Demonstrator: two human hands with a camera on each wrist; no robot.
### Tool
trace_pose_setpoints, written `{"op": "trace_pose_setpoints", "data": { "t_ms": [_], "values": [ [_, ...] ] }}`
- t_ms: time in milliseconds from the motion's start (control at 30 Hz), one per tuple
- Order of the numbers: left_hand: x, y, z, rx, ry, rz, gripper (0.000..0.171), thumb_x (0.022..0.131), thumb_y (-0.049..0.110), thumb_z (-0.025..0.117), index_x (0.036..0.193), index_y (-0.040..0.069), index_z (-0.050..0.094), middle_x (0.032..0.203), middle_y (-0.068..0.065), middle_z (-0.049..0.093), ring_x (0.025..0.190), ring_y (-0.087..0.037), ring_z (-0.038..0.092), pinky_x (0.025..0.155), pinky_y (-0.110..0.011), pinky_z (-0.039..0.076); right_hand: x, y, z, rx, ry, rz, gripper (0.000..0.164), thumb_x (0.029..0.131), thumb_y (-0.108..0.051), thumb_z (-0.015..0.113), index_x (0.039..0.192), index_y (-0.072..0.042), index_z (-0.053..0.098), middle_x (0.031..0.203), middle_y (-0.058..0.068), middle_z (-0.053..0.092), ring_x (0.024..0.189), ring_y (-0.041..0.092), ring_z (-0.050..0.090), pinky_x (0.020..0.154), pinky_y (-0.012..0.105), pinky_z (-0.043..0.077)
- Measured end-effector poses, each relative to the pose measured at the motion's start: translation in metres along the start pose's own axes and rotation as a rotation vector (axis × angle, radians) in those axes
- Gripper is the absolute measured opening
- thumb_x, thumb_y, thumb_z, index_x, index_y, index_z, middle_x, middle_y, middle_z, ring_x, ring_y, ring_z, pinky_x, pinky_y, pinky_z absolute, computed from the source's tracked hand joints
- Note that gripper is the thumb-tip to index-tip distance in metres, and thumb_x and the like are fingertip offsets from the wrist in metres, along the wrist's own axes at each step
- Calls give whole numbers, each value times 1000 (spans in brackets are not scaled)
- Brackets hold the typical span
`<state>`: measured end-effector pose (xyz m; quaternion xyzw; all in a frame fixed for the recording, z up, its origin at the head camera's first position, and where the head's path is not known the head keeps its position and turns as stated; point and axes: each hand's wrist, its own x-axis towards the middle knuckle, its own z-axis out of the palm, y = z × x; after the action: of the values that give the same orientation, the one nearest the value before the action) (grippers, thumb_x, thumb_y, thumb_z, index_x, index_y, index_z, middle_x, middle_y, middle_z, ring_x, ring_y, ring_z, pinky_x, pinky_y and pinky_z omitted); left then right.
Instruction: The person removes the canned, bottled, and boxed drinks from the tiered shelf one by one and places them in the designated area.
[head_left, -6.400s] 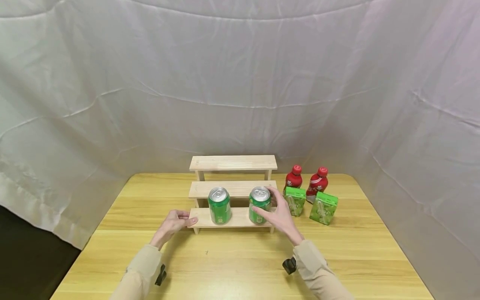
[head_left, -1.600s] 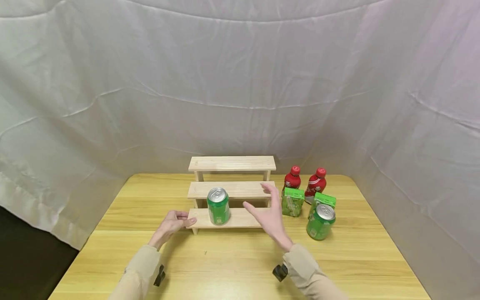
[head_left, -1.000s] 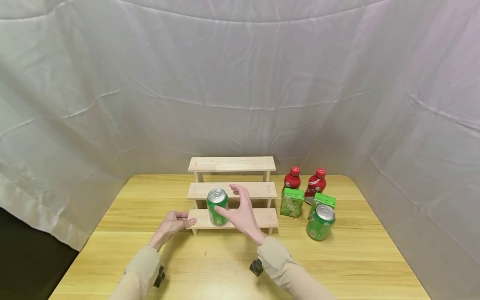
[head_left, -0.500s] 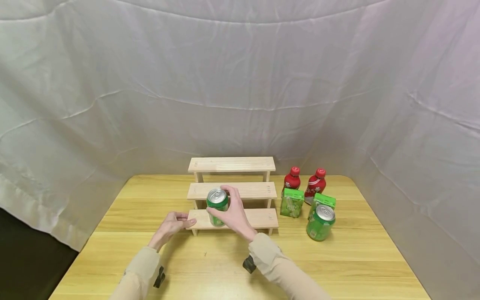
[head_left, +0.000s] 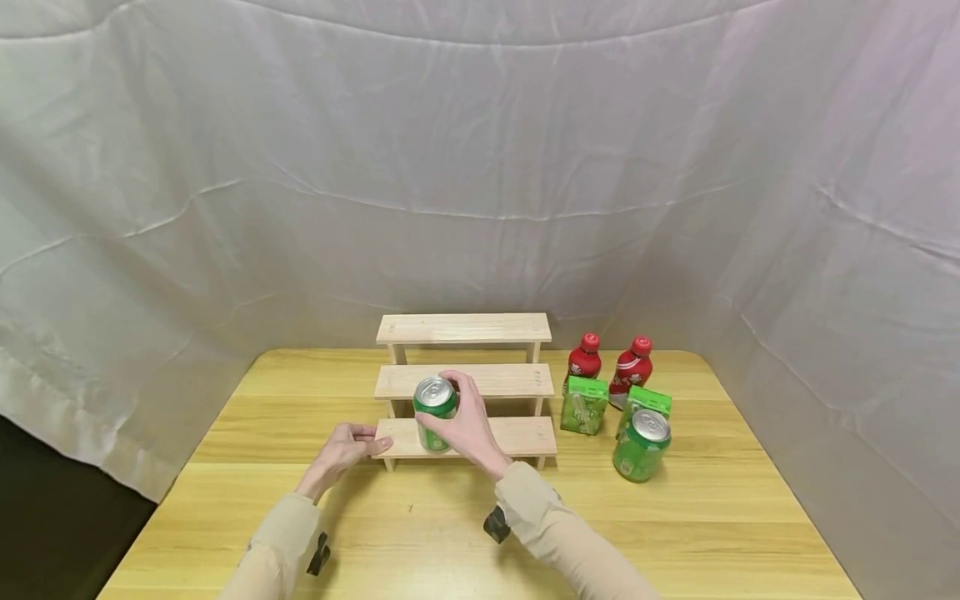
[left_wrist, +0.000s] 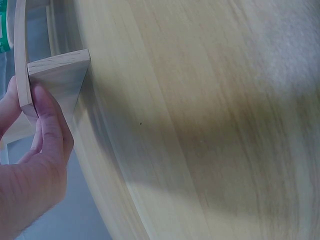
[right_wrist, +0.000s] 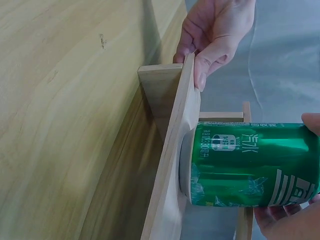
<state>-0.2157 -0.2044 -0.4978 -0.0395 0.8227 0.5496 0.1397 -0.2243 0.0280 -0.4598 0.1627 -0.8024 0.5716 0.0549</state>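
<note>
A three-step wooden rack (head_left: 517,437) stands mid-table in the head view. My left hand (head_left: 343,454) pinches the left end of its lowest step; the left wrist view shows the thumb (left_wrist: 7,107) on top and fingers beneath the board. Upright on that step is a green soda can (head_left: 433,433), silver lid up. My right hand (head_left: 468,429) grips this can from the right, thumb in front and fingers behind. In the right wrist view the can (right_wrist: 250,165) has its base against the step board (right_wrist: 172,165).
Right of the rack, a second green soda can (head_left: 641,450) stands on the table (head_left: 697,533), overlapping a green drink carton (head_left: 651,398). Another green carton (head_left: 585,406) and two red bottles (head_left: 585,358), (head_left: 633,367) stand behind and beside it. A grey curtain (head_left: 480,167) surrounds the back.
One can went from the lowest step to the table at right. My right hand then came back left and closed round the other can. My left hand kept its hold on the rack.
</note>
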Motion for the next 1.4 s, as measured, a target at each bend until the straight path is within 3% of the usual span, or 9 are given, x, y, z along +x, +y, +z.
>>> {"op": "trace_pose_setpoints", "data": {
  "t_ms": [367,533,767,1000,1200,1300,1400],
  "values": [
    [-1,0,-1,1,-1,3,60,93,17,71,133,-21,45,123,-34,60,110,-36,62,104,-55,50,-13,-3,-15,12,47,-16,64,81,-18,83,135,-5,52,129,15,59,117,29,58,95,42,53],
    [-1,-1,-1,3,-12,15,61,94,16,69,134,-22,43,125,-35,58,113,-38,61,106,-57,48,-21,-3,-30,10,106,0,61,79,-19,85,131,-7,56,125,14,61,113,27,58,90,31,50],
    [0,-2,-1,4,-10,13,60,94,16,69,133,-22,44,125,-35,58,113,-38,62,107,-57,48,-33,4,-55,14,205,29,63,74,-15,89,129,-8,59,121,14,65,108,28,62,90,31,50],
    [0,-3,-1,-7,-13,9,60,94,15,69,133,-22,44,125,-34,59,112,-36,62,107,-57,48,-45,15,-86,54,305,24,65,71,-2,88,129,1,58,122,19,65,109,33,64,96,34,52],
    [-1,-2,-1,-10,-21,14,61,94,16,69,134,-23,43,125,-36,59,111,-36,63,106,-56,49,-54,24,-116,62,398,60,68,74,1,86,134,3,55,130,19,60,118,28,59,102,16,45],
    [0,-3,-1,-15,-21,15,62,94,16,70,134,-23,43,127,-36,58,112,-38,63,106,-56,49,-58,28,-129,59,440,89,67,75,0,85,134,0,55,132,17,60,121,25,57,108,19,43],
    [0,-3,-1,-9,-24,21,63,94,16,70,134,-23,42,127,-37,57,113,-39,62,105,-56,49,-62,31,-138,62,470,115,68,76,1,84,136,0,53,134,17,57,124,24,54,116,30,40]
  ]
}}
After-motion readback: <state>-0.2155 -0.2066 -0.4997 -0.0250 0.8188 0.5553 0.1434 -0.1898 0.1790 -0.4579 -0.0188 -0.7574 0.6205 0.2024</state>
